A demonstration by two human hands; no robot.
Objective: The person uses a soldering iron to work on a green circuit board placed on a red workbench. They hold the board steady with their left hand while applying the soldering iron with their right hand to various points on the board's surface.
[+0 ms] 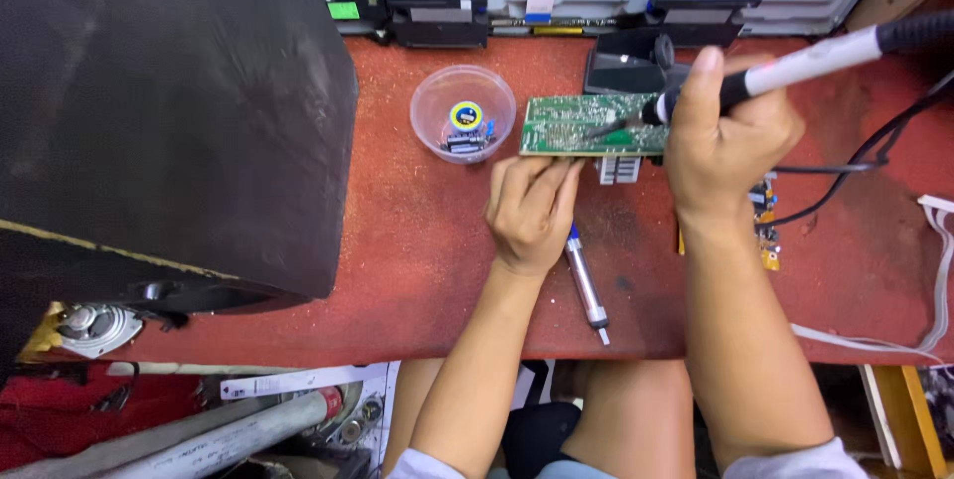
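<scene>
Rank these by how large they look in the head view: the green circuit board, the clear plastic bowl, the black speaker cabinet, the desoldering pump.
1. black speaker cabinet, by far the largest, though nearer the camera
2. green circuit board
3. clear plastic bowl, close to the board, so unsure
4. desoldering pump, long but thin

Single head-worn view — looks almost straight down from above onto the red workbench [417, 260], fairly close; bench's far edge at frame top, the person's own forearms enter from the bottom.

An electronics repair workshop: soldering iron [795, 67], circuit board [586, 124], loose speaker [94, 328], red workbench [417, 240].
</scene>
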